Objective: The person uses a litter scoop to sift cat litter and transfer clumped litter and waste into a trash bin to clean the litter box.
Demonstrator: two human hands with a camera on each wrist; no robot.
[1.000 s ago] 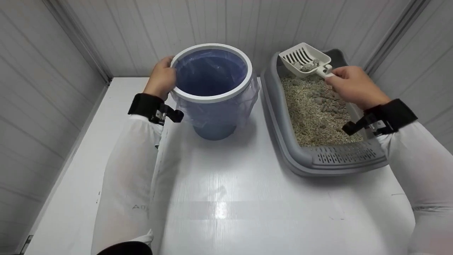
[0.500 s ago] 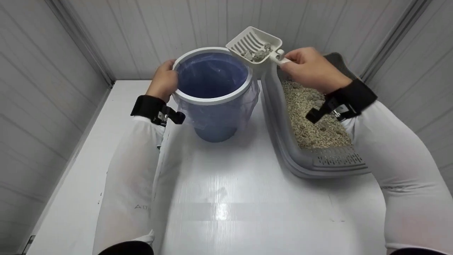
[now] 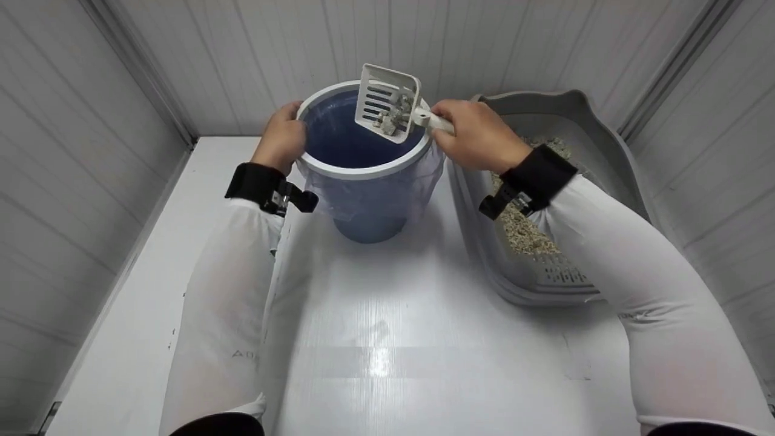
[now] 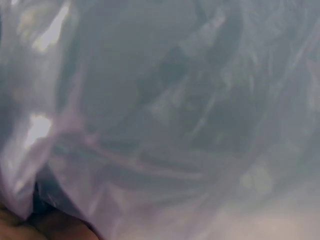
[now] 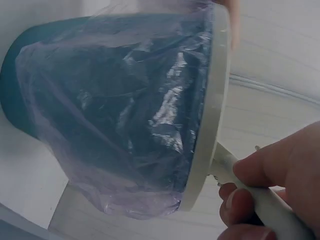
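Note:
A blue bin [image 3: 366,181] with a white rim and a clear plastic liner stands at the back of the white table. My left hand [image 3: 280,138] grips its left rim. My right hand [image 3: 475,134] holds the handle of a white slotted scoop [image 3: 386,103], tilted on edge over the bin's mouth with grey clumps in it. The left wrist view shows only the liner [image 4: 165,125] close up. In the right wrist view my fingers [image 5: 280,195] curl round the scoop handle [image 5: 250,185] beside the bin [image 5: 120,110].
A grey litter tray [image 3: 575,121] filled with pale granules stands to the right of the bin, partly hidden by my right forearm. White panelled walls close in behind and on both sides. The white table surface [image 3: 393,339] stretches toward me.
My right hand has carried the scoop left from over the tray to above the bin and tipped it from level onto its edge. The left hand stays on the rim.

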